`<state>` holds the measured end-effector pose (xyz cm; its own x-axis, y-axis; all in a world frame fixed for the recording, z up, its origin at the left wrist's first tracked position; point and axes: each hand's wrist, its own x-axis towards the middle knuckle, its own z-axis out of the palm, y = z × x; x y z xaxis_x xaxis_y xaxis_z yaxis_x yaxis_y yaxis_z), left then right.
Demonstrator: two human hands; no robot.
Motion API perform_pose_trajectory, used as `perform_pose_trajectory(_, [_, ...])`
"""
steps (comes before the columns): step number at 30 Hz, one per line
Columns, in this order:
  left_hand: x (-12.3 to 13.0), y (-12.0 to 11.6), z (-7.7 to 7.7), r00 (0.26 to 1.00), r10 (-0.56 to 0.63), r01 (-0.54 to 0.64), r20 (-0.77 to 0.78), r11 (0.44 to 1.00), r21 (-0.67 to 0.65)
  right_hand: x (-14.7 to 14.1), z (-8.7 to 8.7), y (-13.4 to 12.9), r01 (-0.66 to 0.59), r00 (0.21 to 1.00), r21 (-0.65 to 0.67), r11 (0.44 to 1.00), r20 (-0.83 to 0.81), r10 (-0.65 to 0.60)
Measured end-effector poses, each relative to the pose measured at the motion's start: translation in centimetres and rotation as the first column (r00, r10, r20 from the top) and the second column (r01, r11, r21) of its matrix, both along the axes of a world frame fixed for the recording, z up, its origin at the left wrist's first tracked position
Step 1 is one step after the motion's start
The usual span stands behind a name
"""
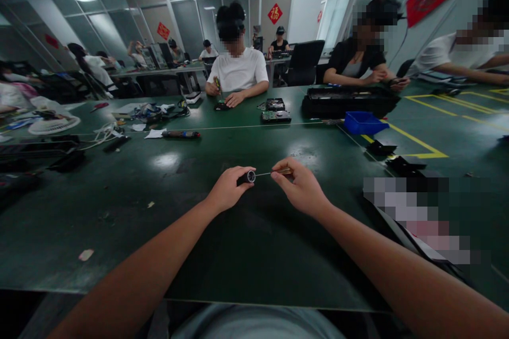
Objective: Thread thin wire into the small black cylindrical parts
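Note:
My left hand [228, 188] is closed round a small black flashlight-like cylinder [249, 176], whose silver-rimmed round end faces me. In my right hand [299, 185] is a thin screwdriver [263, 174], pinched between thumb and fingers. Its slim metal shaft points left and reaches the rim of the cylinder; whether the tip goes inside I cannot tell. Part of a yellowish handle shows between my right fingers. Both hands are just above the green table [254, 254].
Across the table a person in a white shirt [238, 71] works with a tool. Hard drives [276, 116], a blue bin [365, 123] and a long black case [350, 101] lie beyond my hands. An electric screwdriver [181, 134] is left of them; black brackets [405, 166] lie right.

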<state>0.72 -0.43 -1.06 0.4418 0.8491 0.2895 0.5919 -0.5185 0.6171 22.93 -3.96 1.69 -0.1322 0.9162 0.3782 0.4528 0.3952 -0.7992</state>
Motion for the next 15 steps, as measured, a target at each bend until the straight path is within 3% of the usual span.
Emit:
perform_pose_trajectory(4, [-0.05, -0.04, 0.04, 1.0, 0.01, -0.01, 0.0, 1.0, -0.001, -0.06, 0.18, -0.3, -0.052, 0.999, 0.012, 0.999, 0.017, 0.051])
perform_pose_trajectory(9, [0.12, -0.14, 0.32, 1.0, 0.006, -0.006, -0.015, 1.0, -0.014, -0.08, 0.35, -0.29, 0.013, 0.999, -0.071, 0.997, 0.033, -0.011])
perform_pose_trajectory(15, [0.23, -0.2, 0.27, 1.0, 0.004, -0.004, -0.024, 1.0, -0.003, -0.11, 0.55, -0.09, 0.055, 0.996, -0.066, 0.996, 0.071, -0.051])
